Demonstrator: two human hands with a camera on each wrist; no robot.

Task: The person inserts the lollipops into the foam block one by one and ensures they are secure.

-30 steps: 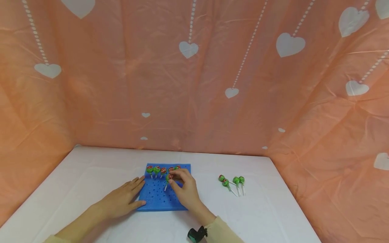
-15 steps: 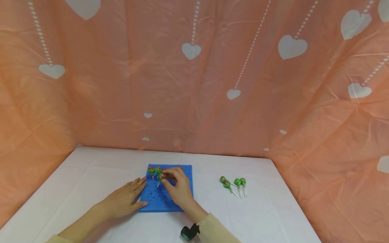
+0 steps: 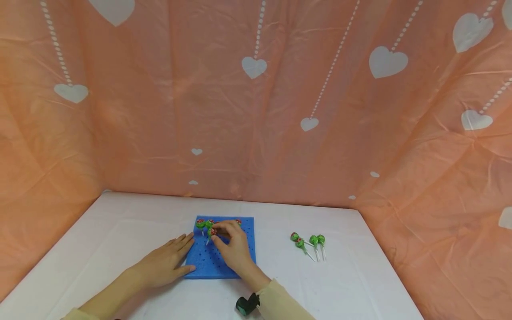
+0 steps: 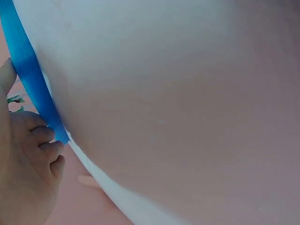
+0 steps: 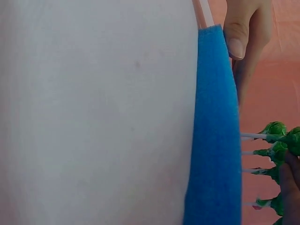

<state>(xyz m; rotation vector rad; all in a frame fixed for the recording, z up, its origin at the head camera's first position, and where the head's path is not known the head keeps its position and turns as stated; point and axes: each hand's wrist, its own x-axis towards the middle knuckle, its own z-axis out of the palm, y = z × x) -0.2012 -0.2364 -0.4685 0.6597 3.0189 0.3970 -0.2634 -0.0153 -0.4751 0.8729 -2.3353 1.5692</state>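
In the head view, a blue foam block [image 3: 202,262] dotted with small holes lies on the table. My left hand [image 3: 162,262] rests along its left edge with fingers extended; the left wrist view shows the fingers against the foam's side [image 4: 29,70]. With thumb and fingers, my right hand [image 3: 236,251] pinches a green-and-red wrapped lollipop [image 3: 211,233] above the block's left part, its white stick pointing down. Whether the stick tip is in a hole, I cannot tell. Several lollipops [image 3: 200,224] stand upright along the far edge, partly hidden by the right hand.
Several loose lollipops [image 3: 314,240] lie on the white table [image 3: 344,275], right of the block. Orange cloth [image 3: 224,111] with white hearts hangs behind and at both sides. A black device [image 3: 247,305] is on the right wrist.
My right hand has carried the lollipop left across the block, then stayed nearly still over the last half second. The left hand holds its place at the edge. The head view shifts slightly.
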